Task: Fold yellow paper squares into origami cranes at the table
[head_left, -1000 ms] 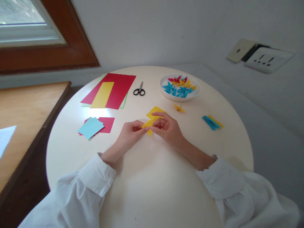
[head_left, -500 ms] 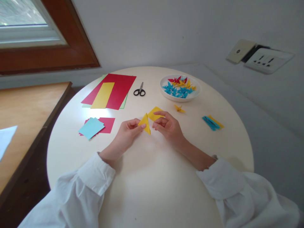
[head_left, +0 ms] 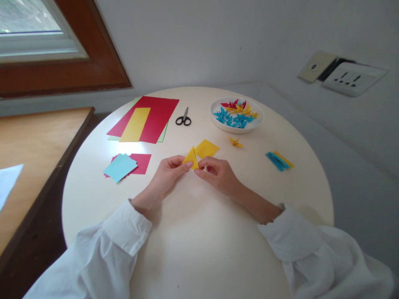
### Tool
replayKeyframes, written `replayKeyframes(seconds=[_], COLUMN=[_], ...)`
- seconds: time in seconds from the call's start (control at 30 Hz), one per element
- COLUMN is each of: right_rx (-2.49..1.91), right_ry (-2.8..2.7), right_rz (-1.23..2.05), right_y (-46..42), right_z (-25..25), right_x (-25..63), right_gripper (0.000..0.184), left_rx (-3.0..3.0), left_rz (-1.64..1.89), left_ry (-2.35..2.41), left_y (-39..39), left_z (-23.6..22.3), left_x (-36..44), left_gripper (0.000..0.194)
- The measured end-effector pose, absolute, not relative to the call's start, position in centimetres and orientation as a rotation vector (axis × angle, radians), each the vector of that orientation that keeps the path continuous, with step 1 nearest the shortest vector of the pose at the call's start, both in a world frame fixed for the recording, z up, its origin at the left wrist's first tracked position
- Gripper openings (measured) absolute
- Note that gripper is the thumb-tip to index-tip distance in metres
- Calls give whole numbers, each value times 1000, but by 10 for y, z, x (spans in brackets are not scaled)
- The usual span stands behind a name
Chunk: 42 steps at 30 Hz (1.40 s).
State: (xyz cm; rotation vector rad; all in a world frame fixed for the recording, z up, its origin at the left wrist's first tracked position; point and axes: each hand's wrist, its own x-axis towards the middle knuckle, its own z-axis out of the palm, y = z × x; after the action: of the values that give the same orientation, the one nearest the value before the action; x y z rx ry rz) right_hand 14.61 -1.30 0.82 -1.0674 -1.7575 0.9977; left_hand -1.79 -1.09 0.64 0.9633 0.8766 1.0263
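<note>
A small folded piece of yellow origami paper [head_left: 191,156], triangular in outline, is held up between my two hands over the middle of the round table. My left hand [head_left: 171,171] pinches its left side, thumb in front. At its lower right corner, the thumb and fingers of my right hand [head_left: 219,174] are closed on the paper. Just behind lies a flat yellow paper square [head_left: 208,148]. One yellow paper crane [head_left: 236,142] rests beyond my right hand, in front of a white dish [head_left: 240,130] with several red, yellow and blue folded cranes.
Black-handled scissors [head_left: 183,119] lie at the back. Large red paper sheets [head_left: 158,120] with a yellow strip [head_left: 135,124] on top are at back left. Light blue squares [head_left: 120,167] overlap red ones nearer me. Blue and yellow folded strips [head_left: 277,161] lie at right.
My right hand has come down and closed on the yellow paper's lower right corner; its fingers were raised and apart before. The left hand keeps its hold.
</note>
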Motion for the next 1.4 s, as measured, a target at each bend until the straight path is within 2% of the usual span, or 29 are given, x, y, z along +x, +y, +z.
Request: replayKeyframes(seconds=[0.6, 0.8, 1.03, 1.23, 1.27, 1.37, 1.4], right_rx=[-1070, -1121, -1100, -997, -973, -928, -920], right_ry=[-1803, -1725, -1722, -1464, -1452, -1487, -1512], right_rz=[930, 927, 1089, 1117, 1149, 1254, 1274], right_y=[-12, -12, -8, -1, -1, -2, -3], right_z=[6, 10, 8, -2, -2, -2, -2], right_x=[147, 148, 152, 157, 158, 159, 159], right_gripper=[15, 17, 25, 22, 24, 48, 50], left_rx=[931, 904, 804, 769, 767, 774, 779], left_rz=[1062, 1056, 1135, 1040, 1016, 963, 952], left_ry=[846, 895, 907, 817, 810, 819, 827], left_y=[-9, -9, -5, -4, -4, -5, -5], left_z=[4, 9, 6, 8, 9, 11, 11], left_x=[-18, -17, -14, -12, -12, -12, -12], left_gripper=[14, 29, 21, 15, 15, 14, 14])
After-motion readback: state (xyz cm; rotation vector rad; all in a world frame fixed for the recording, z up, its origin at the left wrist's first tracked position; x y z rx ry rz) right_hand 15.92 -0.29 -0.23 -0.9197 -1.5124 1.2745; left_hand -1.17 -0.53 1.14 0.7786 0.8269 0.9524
